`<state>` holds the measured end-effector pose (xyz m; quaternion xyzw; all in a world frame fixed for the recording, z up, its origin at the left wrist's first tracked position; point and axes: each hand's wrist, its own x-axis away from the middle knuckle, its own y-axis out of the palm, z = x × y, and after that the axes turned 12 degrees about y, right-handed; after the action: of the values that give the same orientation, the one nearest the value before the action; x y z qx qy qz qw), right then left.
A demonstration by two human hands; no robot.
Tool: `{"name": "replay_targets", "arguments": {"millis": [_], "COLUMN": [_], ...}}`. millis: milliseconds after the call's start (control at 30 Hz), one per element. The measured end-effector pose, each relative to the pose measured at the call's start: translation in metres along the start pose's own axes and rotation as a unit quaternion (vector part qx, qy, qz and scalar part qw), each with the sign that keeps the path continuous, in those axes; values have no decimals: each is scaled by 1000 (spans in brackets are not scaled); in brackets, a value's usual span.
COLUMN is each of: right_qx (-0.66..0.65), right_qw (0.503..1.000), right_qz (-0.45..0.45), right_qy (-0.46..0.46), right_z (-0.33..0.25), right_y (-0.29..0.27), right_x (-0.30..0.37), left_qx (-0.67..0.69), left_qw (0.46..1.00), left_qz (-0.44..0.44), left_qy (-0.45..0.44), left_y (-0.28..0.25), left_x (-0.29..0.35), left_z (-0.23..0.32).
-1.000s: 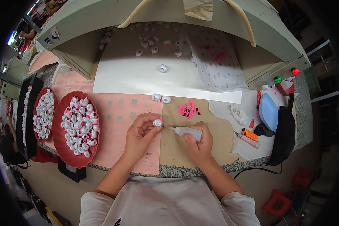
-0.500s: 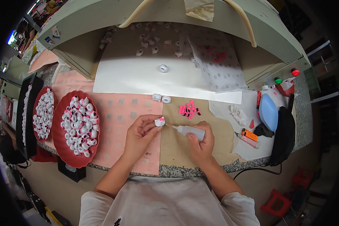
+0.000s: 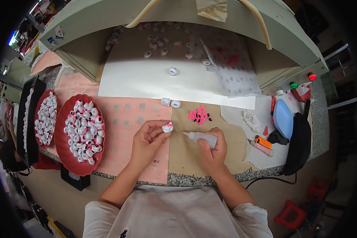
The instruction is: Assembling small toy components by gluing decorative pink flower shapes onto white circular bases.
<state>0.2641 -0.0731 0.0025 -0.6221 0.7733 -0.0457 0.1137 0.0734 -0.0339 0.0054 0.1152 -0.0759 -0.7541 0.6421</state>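
Between the fingertips of my left hand is a small white figurine head with a pink patch on top. My right hand is closed around a translucent squeeze bottle. Its thin nozzle points left at the figurine head, with a small gap between them. Beyond my hands, two white pieces sit side by side at the edge of the pink sheet. A cluster of small pink pieces, some with dark sides, lies on the brown paper beyond the bottle.
A red scalloped tray heaped with white-and-pink pieces stands at left, a second red tray behind it. Ahead is a hooded booth over a white sheet with several pieces. At right lie a blue dish, an orange lighter and a black pouch.
The bottle's nozzle has drawn slightly right, away from the figurine head. My left hand has tilted the head a little; both hands keep their hold.
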Motion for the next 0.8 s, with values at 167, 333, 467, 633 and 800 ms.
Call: {"name": "replay_targets", "arguments": {"millis": [167, 333, 467, 633, 800], "right_qx": [-16, -78, -60, -41, -40], "right_qw": [999, 996, 997, 998, 998], "right_qz": [-26, -6, -22, -24, -27], "right_qy": [-11, 44, 41, 27, 33], "right_z": [-1, -2, -3, -3, -4], "right_y": [8, 15, 21, 26, 27], "right_x": [0, 6, 8, 9, 8], "left_qx": [2, -4, 19, 21, 23], "left_qw": [1000, 1000, 1000, 1000, 1000], "left_qz": [6, -1, 1, -9, -11], "left_qy": [7, -3, -4, -9, -13], "left_y": [-5, -19, -23, -27, -28], "left_x": [2, 5, 7, 7, 6], "left_z": [2, 6, 6, 5, 4]}}
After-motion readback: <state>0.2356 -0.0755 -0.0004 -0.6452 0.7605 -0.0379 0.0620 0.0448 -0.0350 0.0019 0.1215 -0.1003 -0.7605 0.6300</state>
